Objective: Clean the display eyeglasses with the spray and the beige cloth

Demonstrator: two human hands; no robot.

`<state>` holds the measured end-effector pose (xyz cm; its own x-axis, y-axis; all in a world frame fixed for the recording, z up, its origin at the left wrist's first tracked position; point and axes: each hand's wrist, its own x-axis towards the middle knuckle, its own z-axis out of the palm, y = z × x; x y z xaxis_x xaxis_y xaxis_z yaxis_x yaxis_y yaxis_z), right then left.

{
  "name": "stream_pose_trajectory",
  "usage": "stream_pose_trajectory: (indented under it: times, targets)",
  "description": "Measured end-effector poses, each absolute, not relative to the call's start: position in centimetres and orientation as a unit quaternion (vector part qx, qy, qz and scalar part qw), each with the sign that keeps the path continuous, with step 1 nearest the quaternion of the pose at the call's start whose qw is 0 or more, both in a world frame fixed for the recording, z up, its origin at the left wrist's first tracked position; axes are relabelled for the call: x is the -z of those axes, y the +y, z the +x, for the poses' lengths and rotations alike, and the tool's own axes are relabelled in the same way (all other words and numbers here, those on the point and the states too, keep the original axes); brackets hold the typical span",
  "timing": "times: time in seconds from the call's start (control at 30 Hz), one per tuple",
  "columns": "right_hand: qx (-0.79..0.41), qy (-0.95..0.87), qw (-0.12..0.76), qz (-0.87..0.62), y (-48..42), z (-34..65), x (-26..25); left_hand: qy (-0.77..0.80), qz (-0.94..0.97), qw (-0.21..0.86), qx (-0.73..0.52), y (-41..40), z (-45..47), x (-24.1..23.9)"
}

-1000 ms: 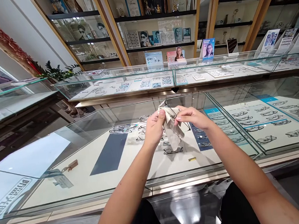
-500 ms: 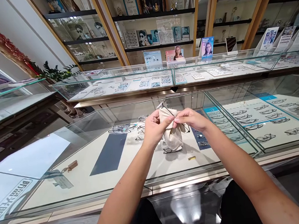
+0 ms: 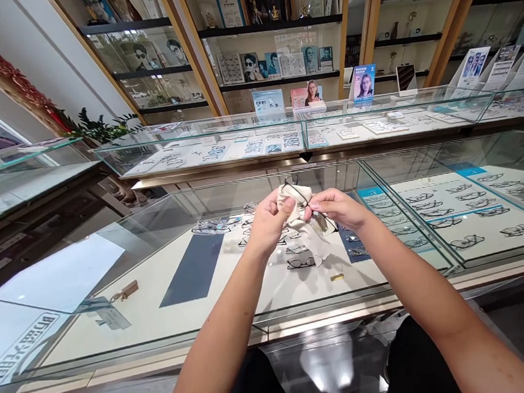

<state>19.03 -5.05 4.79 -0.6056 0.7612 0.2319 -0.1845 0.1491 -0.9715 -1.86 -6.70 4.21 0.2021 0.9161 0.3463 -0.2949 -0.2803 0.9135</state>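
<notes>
Both my hands are raised above a glass display case (image 3: 167, 230). My left hand (image 3: 267, 221) pinches a beige cleaning cloth (image 3: 305, 232) around part of a pair of thin black-framed glasses (image 3: 306, 201). My right hand (image 3: 337, 208) is closed on the glasses from the right side, fingers pinched on the frame. The cloth hangs down between the hands and hides most of the lenses.
Inside the case lie several rows of glasses (image 3: 448, 209), a dark blue mat (image 3: 195, 268) and a small gold tag (image 3: 336, 277). A key with a tag (image 3: 125, 291) rests on the glass at left. A second counter (image 3: 293, 135) and shelves (image 3: 269, 29) stand behind.
The hands have stayed close together while the cloth shifted over the glasses; it now hangs more to the right and lower than half a second ago.
</notes>
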Motion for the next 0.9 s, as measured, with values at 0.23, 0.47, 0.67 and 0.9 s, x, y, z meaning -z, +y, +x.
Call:
stream_pose_trajectory:
  times: [0.23, 0.47, 0.67, 0.9]
  targets:
    - [-0.638, -0.641, 0.37, -0.212, -5.2, 18.1, -4.0, 0.302, 0.573, 0.473, -0.598, -7.1, -1.7, -4.1]
    - [-0.61, -0.694, 0.333, -0.189, -5.4, 17.3, -3.7, 0.337, 0.533, 0.414, -0.656, -6.7, -1.3, -3.1]
    - [-0.577, -0.672, 0.42, -0.195, -5.1, 18.7, -4.4, 0.304, 0.456, 0.492, -0.677, -6.2, -1.3, -3.6]
    - [-0.575, -0.634, 0.47, -0.216, -4.7, 19.5, -4.3, 0.248, 0.412, 0.598, -0.641, -6.9, -1.1, -5.0]
